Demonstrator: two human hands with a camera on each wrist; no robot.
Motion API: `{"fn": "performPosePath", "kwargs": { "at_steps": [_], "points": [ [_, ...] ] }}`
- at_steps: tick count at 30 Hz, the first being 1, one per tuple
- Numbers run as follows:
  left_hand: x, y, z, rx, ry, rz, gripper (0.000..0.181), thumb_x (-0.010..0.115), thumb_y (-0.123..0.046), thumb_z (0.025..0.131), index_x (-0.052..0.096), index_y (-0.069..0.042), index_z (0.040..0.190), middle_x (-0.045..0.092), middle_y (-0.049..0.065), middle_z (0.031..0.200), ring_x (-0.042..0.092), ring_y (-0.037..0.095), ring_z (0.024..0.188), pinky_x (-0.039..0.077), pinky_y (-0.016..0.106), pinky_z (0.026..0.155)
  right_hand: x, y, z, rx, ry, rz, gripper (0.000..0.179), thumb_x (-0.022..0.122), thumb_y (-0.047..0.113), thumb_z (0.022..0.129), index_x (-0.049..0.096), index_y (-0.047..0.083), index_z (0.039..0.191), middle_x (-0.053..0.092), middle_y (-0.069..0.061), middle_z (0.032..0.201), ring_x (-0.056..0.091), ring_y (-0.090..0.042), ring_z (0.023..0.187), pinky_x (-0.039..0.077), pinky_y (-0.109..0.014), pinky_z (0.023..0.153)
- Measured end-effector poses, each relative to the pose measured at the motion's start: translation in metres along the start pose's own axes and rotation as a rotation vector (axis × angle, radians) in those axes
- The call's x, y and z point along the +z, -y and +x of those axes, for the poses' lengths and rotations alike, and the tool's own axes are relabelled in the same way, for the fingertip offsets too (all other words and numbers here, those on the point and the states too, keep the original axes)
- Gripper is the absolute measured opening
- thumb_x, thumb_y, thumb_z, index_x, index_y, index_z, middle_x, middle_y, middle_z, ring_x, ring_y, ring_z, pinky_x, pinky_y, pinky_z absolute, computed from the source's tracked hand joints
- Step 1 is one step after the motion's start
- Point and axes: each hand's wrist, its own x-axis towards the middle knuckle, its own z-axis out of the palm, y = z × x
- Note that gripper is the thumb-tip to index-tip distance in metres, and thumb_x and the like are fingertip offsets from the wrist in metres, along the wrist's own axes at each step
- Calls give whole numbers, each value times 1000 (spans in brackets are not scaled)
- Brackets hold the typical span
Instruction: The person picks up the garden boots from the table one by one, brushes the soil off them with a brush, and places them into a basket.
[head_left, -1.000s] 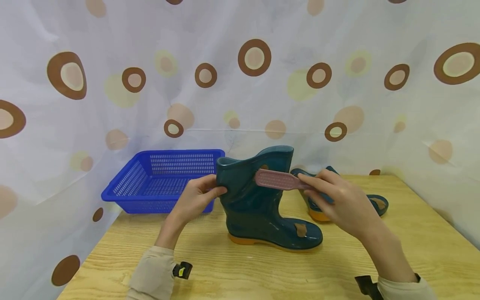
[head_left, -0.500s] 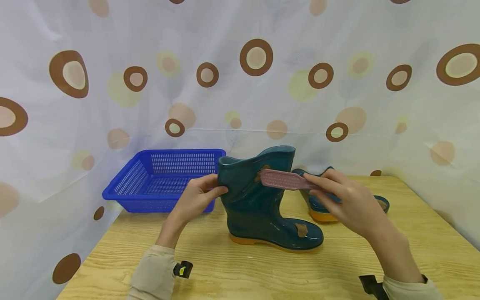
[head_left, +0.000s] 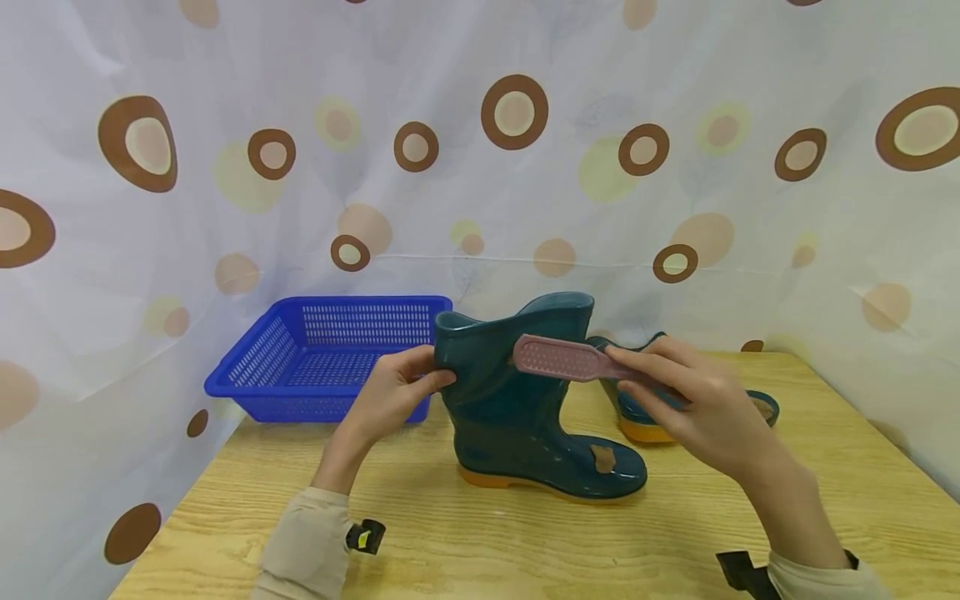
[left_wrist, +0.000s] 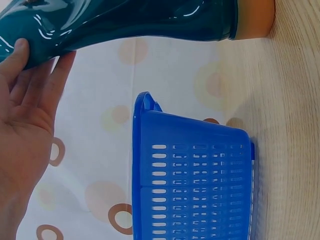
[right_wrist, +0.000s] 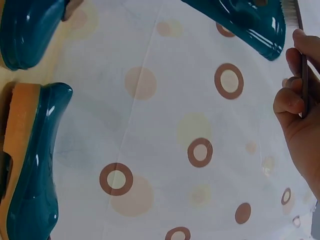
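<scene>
A dark teal rain boot (head_left: 510, 417) with an orange sole stands upright on the table, toe to the right. A brown patch (head_left: 603, 458) shows on its toe. My left hand (head_left: 390, 396) grips the boot's shaft at the back, near the top, thumb on the near side. In my right hand (head_left: 690, 400) is the handle of a pink brush (head_left: 558, 358), its head against the upper shaft. In the right wrist view, pale bristles (right_wrist: 290, 14) face the boot. The brush head covers part of the shaft.
A second teal boot (head_left: 637, 408) with an orange sole is behind my right hand, partly hidden. At the back left of the wooden table (head_left: 420, 542) sits a blue plastic basket (head_left: 300, 408). A patterned sheet (head_left: 480, 200) hangs behind everything.
The brush went right along the shaft, baring a brown spot half a second ago, then came back slightly left and now covers most of that spot. The left hand keeps its grip.
</scene>
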Motion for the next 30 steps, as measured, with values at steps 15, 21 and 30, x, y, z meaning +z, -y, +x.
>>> {"fn": "performPosePath", "kwargs": {
  "at_steps": [15,21,30],
  "points": [
    [0,-2,0,-6,6,0,22,65,-13,96,70,-8,116,74,10,112,70,21,104,58,30,90,12,5,-1,56,79,-171,52,40,48,103,72,12,120,62,4,92,46,-2,68,37,-13,58],
    [1,0,-1,6,2,-2,22,65,-14,96,70,-8,116,74,10,112,70,19,103,58,30,91,9,2,-2,37,80,-167,51,41,48,103,72,12,120,62,4,92,47,-3,70,38,-13,59],
    [1,-1,0,28,7,7,22,65,-13,96,70,-8,116,74,10,111,70,18,103,58,29,90,2,-5,-5,38,98,-159,52,41,49,102,72,12,121,61,5,93,47,-1,69,38,-13,57]
  ]
}}
